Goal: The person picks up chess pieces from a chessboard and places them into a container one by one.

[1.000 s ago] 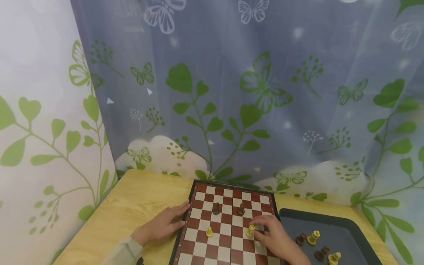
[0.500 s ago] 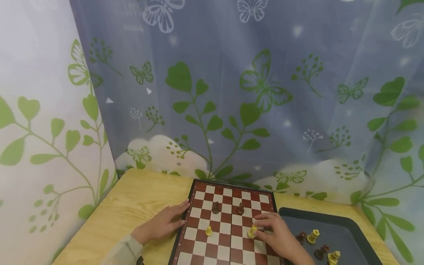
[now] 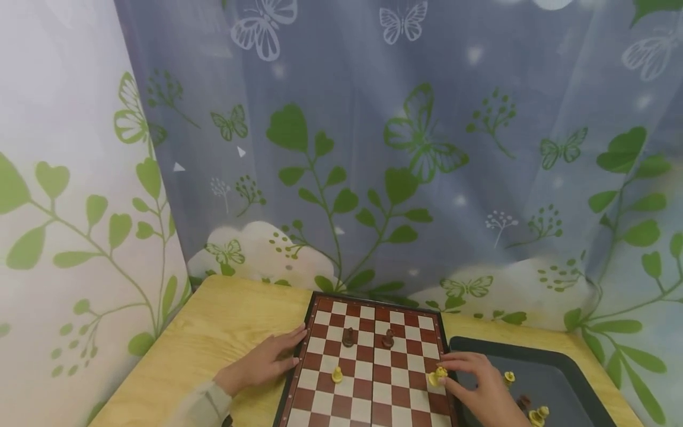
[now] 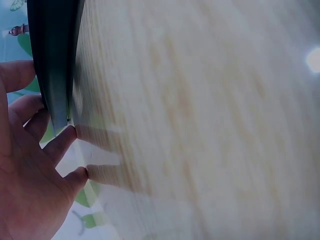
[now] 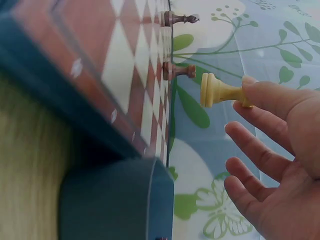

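Observation:
My right hand (image 3: pixel 480 382) pinches a yellow chess piece (image 5: pixel 220 92) by its top between thumb and forefinger. The hand covers that top, so I cannot tell its kind. Its base hangs above the right side of the chessboard (image 3: pixel 356 388), apart from it. My left hand (image 3: pixel 261 362) rests its fairly straight fingers against the board's left edge; in the left wrist view the fingertips (image 4: pixel 67 131) touch near the black rim (image 4: pixel 55 55). A small yellow pawn (image 3: pixel 337 375) stands on the board's left half. Farther back stand a dark bishop (image 5: pixel 181 19) and a dark rook (image 5: pixel 179 71).
To the board's right lies a dark tray (image 3: pixel 533 350). In it are a yellow piece (image 3: pixel 509 377), a dark piece (image 3: pixel 524 402) and another yellow piece (image 3: pixel 539 415), partly behind my right hand. A patterned curtain (image 3: pixel 347 148) hangs behind the wooden table (image 3: pixel 235 308).
My right hand has carried the yellow chess piece off its square and rightward to the board's right side. It now hides one dark piece in the tray. My left hand stays put.

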`<action>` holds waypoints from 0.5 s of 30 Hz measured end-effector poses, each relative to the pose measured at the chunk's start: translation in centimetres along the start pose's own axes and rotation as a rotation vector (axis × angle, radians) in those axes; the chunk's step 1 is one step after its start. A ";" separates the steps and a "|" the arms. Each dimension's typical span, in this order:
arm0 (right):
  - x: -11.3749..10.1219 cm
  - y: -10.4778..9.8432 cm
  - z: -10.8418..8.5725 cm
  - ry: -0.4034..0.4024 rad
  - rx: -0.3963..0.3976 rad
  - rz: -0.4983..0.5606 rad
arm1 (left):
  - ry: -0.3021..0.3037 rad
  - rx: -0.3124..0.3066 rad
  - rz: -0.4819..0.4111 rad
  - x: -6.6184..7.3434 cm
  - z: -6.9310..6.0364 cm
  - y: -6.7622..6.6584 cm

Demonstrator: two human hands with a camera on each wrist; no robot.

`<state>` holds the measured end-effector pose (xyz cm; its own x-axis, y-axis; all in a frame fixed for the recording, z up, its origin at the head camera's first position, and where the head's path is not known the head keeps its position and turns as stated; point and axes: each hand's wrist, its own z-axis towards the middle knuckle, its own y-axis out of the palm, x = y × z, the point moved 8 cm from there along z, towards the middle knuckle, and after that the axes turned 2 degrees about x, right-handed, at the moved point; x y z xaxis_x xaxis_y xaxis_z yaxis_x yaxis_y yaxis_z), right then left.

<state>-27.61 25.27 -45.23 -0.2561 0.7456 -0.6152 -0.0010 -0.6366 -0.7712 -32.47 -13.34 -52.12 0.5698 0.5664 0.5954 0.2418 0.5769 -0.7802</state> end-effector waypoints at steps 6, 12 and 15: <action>1.9 -0.7 -1.4 0.051 0.021 -0.044 | -0.011 0.000 -0.001 0.0 0.0 0.2; 2.7 -2.3 -2.9 0.032 0.126 -0.124 | -0.017 -0.011 -0.008 0.0 0.0 0.2; 3.2 -3.6 -3.5 0.020 0.187 -0.160 | -0.010 -0.012 -0.004 0.0 0.0 0.3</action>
<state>-25.08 30.61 -45.03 -0.2195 0.8424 -0.4920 -0.2190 -0.5340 -0.8166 -32.38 -13.21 -52.33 0.5609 0.5699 0.6006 0.2533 0.5725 -0.7798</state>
